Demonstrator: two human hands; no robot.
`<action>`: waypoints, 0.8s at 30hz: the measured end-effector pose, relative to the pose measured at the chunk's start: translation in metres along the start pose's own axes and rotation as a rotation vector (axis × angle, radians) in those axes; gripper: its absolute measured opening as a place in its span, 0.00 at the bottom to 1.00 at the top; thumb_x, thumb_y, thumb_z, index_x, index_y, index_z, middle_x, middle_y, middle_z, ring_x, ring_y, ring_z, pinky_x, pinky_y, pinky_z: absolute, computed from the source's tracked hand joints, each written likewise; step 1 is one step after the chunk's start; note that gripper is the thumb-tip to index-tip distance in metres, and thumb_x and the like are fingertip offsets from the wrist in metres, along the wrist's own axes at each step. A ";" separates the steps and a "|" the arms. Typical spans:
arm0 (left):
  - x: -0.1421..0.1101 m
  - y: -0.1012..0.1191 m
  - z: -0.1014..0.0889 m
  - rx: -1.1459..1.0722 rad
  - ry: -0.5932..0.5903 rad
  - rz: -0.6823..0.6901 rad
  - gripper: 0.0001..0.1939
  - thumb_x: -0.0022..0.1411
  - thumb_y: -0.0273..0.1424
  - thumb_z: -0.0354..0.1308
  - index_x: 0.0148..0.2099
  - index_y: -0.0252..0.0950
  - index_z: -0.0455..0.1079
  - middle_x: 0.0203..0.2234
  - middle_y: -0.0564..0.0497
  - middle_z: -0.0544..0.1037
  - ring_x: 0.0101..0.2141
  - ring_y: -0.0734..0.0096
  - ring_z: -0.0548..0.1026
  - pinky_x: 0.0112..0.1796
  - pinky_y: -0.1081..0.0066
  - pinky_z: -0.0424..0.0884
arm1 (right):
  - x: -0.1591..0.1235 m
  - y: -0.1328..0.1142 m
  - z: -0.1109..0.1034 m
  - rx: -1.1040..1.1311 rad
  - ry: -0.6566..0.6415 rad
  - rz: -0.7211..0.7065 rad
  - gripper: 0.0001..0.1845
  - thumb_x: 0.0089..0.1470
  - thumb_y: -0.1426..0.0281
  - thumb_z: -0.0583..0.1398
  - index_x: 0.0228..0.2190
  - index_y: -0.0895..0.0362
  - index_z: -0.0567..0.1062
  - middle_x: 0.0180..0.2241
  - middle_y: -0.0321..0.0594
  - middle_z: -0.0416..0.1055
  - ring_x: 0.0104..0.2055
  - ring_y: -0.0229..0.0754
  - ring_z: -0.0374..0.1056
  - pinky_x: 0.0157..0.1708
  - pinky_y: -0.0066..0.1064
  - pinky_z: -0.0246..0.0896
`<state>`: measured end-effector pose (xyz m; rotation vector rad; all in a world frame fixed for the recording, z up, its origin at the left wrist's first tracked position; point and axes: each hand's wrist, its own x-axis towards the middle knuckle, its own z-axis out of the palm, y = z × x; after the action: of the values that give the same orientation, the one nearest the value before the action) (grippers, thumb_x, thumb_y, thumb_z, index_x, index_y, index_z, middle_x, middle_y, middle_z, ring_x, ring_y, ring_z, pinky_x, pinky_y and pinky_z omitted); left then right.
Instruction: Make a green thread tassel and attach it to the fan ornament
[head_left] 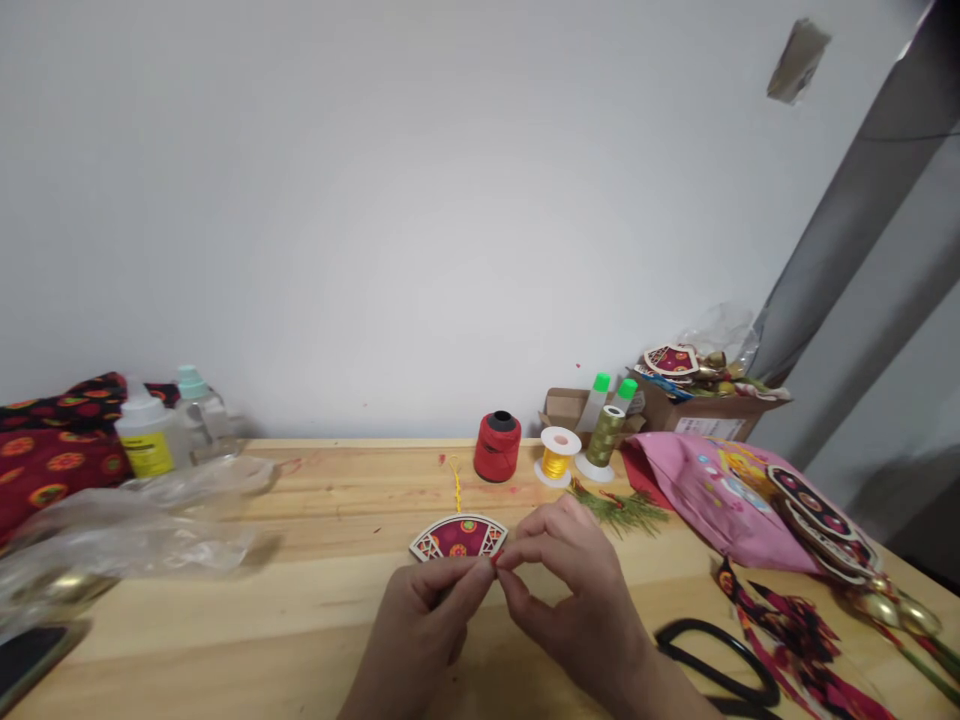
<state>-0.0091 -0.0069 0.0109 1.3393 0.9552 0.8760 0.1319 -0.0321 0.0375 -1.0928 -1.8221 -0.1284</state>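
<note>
My left hand (435, 612) is closed, thumb and forefinger pinched on a small red piece (494, 561), perhaps thread or cloth; it is too small to tell. My right hand (574, 590) meets it from the right, thumb and forefinger closed at the same red piece. Just behind the fingertips, a fan-shaped ornament (459, 535) with a pale lattice frame and dark red patterned cloth lies on the table. A yellow cord loop (456, 482) runs from its top edge. My hands hide its lower part.
Behind stand a red thread cone (496, 450), a yellow thread spool (556, 462) and an olive thread spool (602, 447). Black-handled scissors (720, 650) and cloth strips (795, 635) lie right, near a pink bag (720, 500). A glue bottle (150, 435) and plastic bags (150, 540) are left.
</note>
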 end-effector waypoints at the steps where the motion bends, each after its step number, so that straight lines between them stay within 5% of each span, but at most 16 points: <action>1: 0.000 0.000 0.000 0.002 0.009 -0.001 0.18 0.48 0.43 0.54 0.18 0.34 0.65 0.09 0.62 0.47 0.13 0.83 0.45 0.15 0.76 0.40 | 0.000 0.000 0.000 -0.013 -0.009 -0.007 0.05 0.42 0.77 0.58 0.21 0.58 0.73 0.20 0.37 0.65 0.25 0.38 0.58 0.26 0.31 0.51; 10: 0.001 0.000 0.001 -0.103 -0.014 -0.038 0.17 0.48 0.44 0.55 0.19 0.35 0.64 0.10 0.63 0.47 0.13 0.84 0.44 0.14 0.77 0.40 | -0.001 0.007 -0.004 0.153 -0.088 0.125 0.07 0.42 0.79 0.58 0.25 0.57 0.74 0.23 0.38 0.67 0.29 0.38 0.62 0.29 0.31 0.56; 24: 0.001 -0.001 -0.001 0.199 -0.025 0.027 0.16 0.53 0.40 0.51 0.24 0.34 0.70 0.12 0.62 0.47 0.15 0.82 0.46 0.16 0.76 0.42 | 0.001 0.014 -0.008 -0.079 -0.160 -0.102 0.06 0.49 0.72 0.57 0.24 0.54 0.75 0.23 0.36 0.68 0.27 0.38 0.58 0.27 0.31 0.49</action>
<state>-0.0094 -0.0055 0.0101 1.5321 1.0278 0.7980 0.1470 -0.0273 0.0377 -1.0910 -2.0319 -0.1792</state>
